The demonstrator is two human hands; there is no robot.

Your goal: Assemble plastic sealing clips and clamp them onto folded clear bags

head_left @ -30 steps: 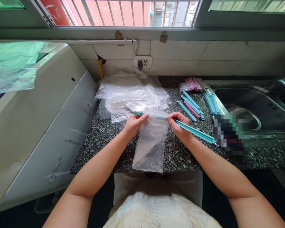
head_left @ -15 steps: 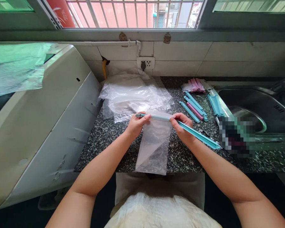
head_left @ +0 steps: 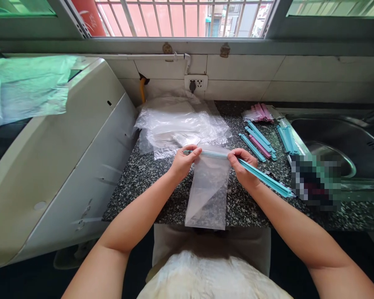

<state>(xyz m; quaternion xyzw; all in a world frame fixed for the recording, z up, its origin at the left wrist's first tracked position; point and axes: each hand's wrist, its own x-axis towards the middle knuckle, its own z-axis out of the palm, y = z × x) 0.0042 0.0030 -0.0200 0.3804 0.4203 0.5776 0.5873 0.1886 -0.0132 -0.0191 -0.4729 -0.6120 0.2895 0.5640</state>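
Observation:
A clear plastic bag point(head_left: 208, 195) hangs from between my hands, its lower end at the counter's front edge. A long teal bag clip point(head_left: 268, 179) runs across the bag near its top and extends past my right hand, slanting down to the right. My left hand point(head_left: 183, 162) is closed on the clip's left end and the bag's upper left corner. At the bag's upper right edge, my right hand point(head_left: 244, 166) pinches the clip and the film together. Its fingers partly hide the clip there.
Clear plastic bags point(head_left: 177, 120) lie in a heap behind my hands. Loose teal clips point(head_left: 259, 135) with a pink one point(head_left: 259, 146) rest to the right, near packaged pink clips point(head_left: 262, 112) and a steel sink point(head_left: 327, 137). A pale appliance point(head_left: 81, 137) stands left on the speckled counter point(head_left: 156, 199).
The whole scene has shifted slightly to the right in view. My left fingers now cover more of the clip's left end. Both hands keep their hold on the clip and the bag.

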